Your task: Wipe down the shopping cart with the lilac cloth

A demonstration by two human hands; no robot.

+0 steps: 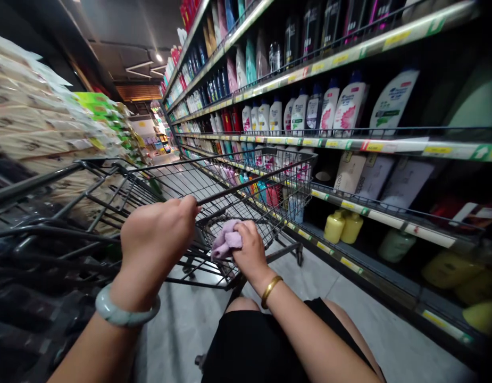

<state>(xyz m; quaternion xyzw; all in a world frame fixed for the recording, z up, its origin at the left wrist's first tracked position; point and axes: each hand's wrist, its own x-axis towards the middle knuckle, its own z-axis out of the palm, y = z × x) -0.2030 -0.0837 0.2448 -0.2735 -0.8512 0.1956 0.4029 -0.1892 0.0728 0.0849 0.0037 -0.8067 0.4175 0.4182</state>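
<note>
The left hand (156,239) is closed round the near top bar of the wire shopping cart (283,175), while the right hand (251,250) bunches a lilac cloth (226,240) against its near wall, so wiping seems underway, though how much remains cannot be told.

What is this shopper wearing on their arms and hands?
Both forearms are bare, with no sleeves and no gloves. The left hand has a thick, smooth, rounded pale green-white bangle at its wrist. The right hand has a much thinner gold bangle at its wrist. No watch shows.
</note>
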